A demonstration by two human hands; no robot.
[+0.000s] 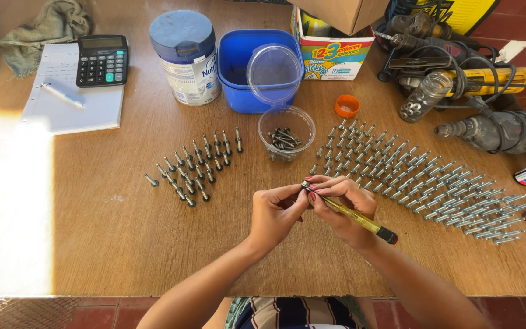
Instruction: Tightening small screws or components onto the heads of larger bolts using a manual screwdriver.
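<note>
My left hand (277,213) and my right hand (343,207) meet over the front middle of the wooden table (111,237). The right hand grips a yellow-handled screwdriver (360,222) whose black end points right. Its tip meets a small bolt (305,184) pinched in the left fingers. A group of dark-headed bolts (195,166) stands in rows to the left. Many rows of silvery bolts (421,176) cover the table to the right. A clear plastic cup (286,132) with several bolts sits just beyond my hands.
At the back stand a blue tub (238,73) with a clear lid, a white tin (187,58), a calculator (101,59) on a notepad (71,100) with a pen, a cardboard box (331,55) and an orange cap (347,105). Power drills (488,128) and a bottle lie at right.
</note>
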